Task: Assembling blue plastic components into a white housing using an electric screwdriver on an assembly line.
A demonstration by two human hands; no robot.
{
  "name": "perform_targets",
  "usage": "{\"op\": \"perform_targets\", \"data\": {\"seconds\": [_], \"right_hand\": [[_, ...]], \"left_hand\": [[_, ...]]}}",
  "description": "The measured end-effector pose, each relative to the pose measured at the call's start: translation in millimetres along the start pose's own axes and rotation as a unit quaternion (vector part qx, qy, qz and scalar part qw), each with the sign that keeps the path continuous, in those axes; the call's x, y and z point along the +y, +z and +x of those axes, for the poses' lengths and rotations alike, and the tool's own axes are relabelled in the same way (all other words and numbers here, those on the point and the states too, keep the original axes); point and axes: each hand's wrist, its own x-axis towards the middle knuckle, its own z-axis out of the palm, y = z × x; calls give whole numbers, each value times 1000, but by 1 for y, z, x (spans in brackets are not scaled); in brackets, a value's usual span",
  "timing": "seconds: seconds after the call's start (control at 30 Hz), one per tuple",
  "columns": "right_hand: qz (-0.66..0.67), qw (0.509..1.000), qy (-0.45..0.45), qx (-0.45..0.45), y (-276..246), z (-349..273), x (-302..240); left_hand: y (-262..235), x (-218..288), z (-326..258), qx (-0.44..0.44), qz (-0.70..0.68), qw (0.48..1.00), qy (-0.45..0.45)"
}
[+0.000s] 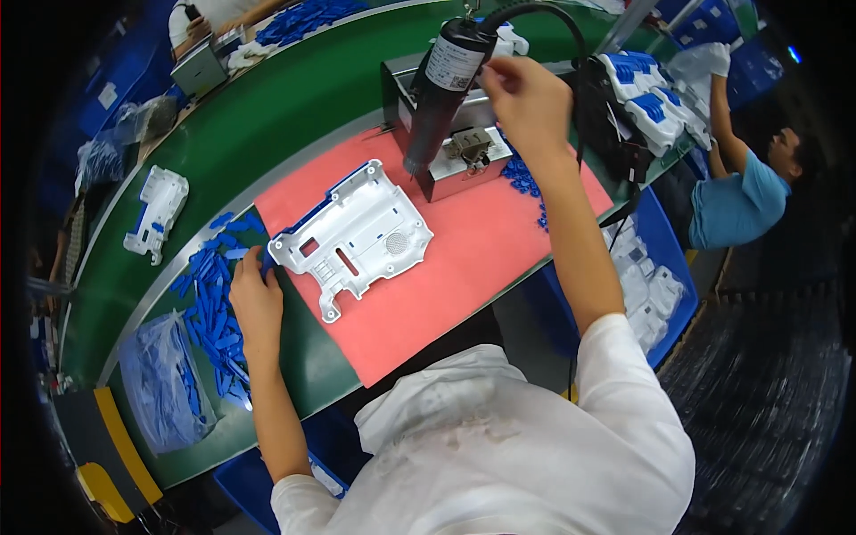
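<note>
A white plastic housing (374, 234) with a blue strip along its far edge lies on the pink mat (428, 294) in front of me. By its left corner, my left hand (256, 299) has its fingers bent around a blue plastic strip, partly hidden. A pile of loose blue strips (212, 303) lies beside that hand. My right hand (533, 102) is raised next to a black electric screwdriver (446, 80) that hangs upright. Its fingers are curled, thumb towards index finger; anything between them is too small to make out. Beneath stands a metal box (464, 169) with a small fixture.
Small blue parts (520, 176) lie right of the metal box. Another white housing (158, 214) sits on the green belt (241, 134). A clear bag (165, 383) is at the left, a blue bin (682, 294) with white parts at the right. A co-worker (740, 196) stands at the right.
</note>
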Motion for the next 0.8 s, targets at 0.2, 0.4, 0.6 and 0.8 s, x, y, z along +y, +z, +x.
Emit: {"op": "perform_targets", "data": {"seconds": [0.2, 0.4, 0.6, 0.8], "right_hand": [[-193, 960, 49, -195, 2, 30, 25], [-54, 992, 75, -89, -45, -44, 38], [-229, 908, 109, -334, -57, -107, 70], [-268, 886, 108, -364, -43, -100, 77]], "left_hand": [[9, -11, -2, 13, -39, 999, 16], [1, -15, -5, 5, -44, 999, 2], [3, -17, -6, -14, -44, 999, 14], [3, -11, -7, -13, -49, 999, 0]]}}
